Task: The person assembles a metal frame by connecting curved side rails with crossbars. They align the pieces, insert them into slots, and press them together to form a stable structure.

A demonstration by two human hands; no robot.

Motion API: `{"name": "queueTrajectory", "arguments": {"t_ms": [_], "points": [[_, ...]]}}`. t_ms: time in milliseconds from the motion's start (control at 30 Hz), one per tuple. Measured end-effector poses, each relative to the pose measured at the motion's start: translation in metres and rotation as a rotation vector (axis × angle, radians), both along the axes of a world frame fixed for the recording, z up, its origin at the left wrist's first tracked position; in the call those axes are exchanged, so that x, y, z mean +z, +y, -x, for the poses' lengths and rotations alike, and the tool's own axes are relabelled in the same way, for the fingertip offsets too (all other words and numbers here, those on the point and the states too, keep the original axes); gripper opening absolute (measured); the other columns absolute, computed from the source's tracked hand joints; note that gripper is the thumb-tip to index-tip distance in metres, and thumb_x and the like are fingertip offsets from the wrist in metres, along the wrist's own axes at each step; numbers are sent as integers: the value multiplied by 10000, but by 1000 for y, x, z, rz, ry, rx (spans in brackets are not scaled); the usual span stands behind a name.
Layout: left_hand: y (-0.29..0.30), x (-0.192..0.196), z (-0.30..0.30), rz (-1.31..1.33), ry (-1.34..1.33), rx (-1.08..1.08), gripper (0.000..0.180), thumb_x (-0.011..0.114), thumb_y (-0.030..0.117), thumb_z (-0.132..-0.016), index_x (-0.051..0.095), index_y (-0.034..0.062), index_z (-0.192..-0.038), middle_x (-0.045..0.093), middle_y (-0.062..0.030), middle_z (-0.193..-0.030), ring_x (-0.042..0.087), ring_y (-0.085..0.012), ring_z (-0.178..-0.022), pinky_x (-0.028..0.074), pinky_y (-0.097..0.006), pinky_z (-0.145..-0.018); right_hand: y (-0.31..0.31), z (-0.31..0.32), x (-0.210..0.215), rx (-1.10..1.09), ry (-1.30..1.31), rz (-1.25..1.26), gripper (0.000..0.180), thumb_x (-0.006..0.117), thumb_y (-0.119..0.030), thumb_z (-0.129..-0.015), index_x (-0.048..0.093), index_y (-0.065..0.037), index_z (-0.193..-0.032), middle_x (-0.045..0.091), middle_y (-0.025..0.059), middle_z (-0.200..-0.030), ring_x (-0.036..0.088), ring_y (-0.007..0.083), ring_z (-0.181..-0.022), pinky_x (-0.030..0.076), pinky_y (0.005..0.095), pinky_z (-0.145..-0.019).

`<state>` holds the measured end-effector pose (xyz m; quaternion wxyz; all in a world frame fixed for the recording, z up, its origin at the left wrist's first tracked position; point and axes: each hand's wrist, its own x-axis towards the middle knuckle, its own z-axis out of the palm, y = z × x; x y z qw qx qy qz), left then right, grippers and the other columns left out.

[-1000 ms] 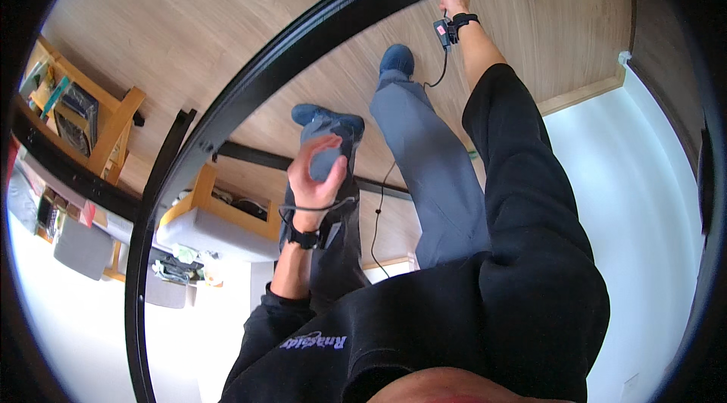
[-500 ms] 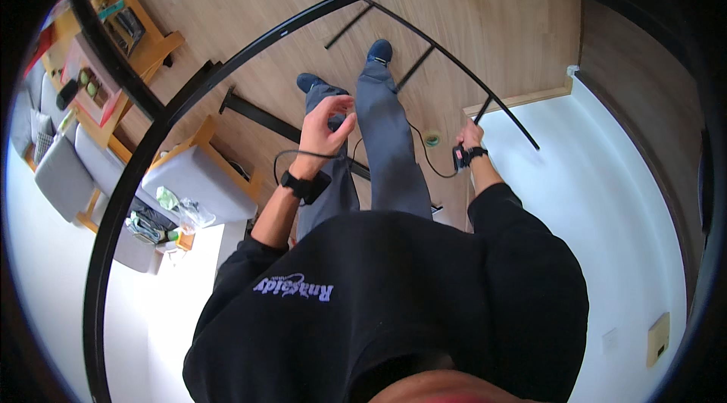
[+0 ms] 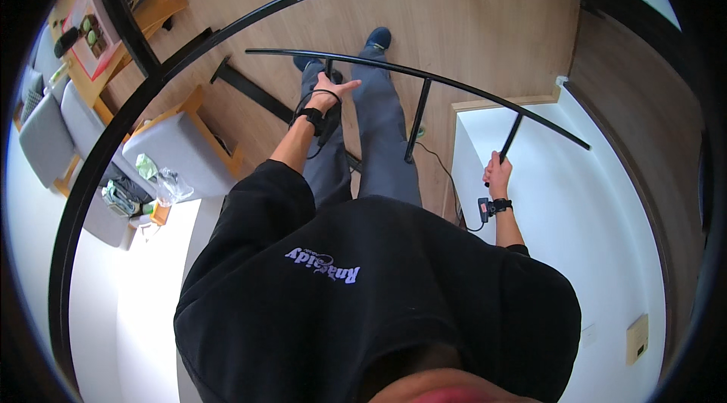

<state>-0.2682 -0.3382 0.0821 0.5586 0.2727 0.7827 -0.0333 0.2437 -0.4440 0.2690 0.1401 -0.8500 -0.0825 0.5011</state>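
Right hand (image 3: 497, 173), frame centre-right: grip closed around a leg of the thin black curved metal frame (image 3: 424, 73). Left hand (image 3: 331, 90), upper centre: grip open, fingers beside another leg.

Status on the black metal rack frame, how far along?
Done: the curved black metal top rail already carries three short posts. In hand: the right hand grips the rightmost post; the left hand is at the leftmost post, fingers spread over the rail. Left: the frame is held up off the wooden floor, not set down, and a separate black bar lies loose on the floor.
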Motion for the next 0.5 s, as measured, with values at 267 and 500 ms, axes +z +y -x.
{"name": "queueTrajectory", "arguments": {"t_ms": [267,500], "points": [[-38,100,47,-553,-215,907,237,796,85,-907,618,94,-749,572,56,-763,495,-71,-692,373,-255,-636,43,29,-25,234,-91,-562,281,619,-161,-1060,548,-69,-805,525,-5,-728,487,91,-660,435,269,-608],[-4,162,99,-860,-108,1095,282,636,204,-1082,659,15,-875,721,-94,-1120,606,-108,-962,497,-274,-933,152,103,-46,408,22,-627,362,568,-308,-1107,706,25,-1145,710,88,-1210,633,170,-1103,480,319,-1048]]}}
